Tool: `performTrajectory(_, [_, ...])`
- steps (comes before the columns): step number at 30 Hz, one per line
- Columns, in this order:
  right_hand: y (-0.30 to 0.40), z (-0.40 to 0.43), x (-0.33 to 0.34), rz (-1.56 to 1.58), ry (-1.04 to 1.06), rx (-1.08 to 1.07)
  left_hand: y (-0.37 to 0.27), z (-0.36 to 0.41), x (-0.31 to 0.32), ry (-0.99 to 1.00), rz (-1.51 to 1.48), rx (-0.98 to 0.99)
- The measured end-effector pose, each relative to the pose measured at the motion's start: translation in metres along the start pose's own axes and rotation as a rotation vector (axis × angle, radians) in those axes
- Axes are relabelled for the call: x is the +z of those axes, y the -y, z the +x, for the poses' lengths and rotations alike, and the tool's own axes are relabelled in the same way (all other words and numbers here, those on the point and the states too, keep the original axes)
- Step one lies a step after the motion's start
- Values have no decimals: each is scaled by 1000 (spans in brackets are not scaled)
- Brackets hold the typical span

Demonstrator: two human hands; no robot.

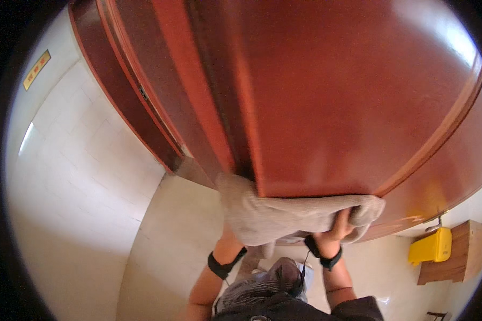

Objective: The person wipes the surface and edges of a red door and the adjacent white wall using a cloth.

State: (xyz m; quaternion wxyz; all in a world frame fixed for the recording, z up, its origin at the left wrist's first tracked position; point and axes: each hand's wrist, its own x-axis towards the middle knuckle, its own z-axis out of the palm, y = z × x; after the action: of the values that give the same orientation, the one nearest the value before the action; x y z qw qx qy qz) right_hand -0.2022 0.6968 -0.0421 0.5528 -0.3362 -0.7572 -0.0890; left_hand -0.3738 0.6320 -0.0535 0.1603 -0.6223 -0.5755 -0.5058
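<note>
A beige-grey cloth (281,220) is bunched along the near edge of a glossy red-brown wooden door panel (325,112). My left hand (229,240) holds the cloth's left end, its fingers hidden under the folds. On the right side my right hand (338,230) grips the cloth, with the thumb side showing and other fingers covered. Black bands circle both wrists. The cloth touches the panel's edge and also reaches over the gap to the left of it. Some blur lies over the cloth's left end.
A red-brown door frame (124,96) with a metal strike plate (143,94) stands left, beside a white tiled wall (84,132) bearing a sign (36,70). Pale floor (177,224) lies below. At right are a yellow bin (429,246) and a wooden cabinet (461,254).
</note>
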Motion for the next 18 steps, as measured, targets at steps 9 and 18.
performTrajectory(9, [27, -14, 27, -10, 25, 124, 46, -46, -48, 205, -320, -390])
performTrajectory(18, [68, -10, 74, -95, -92, 225, 137, -5, -66, 334, -31, -36])
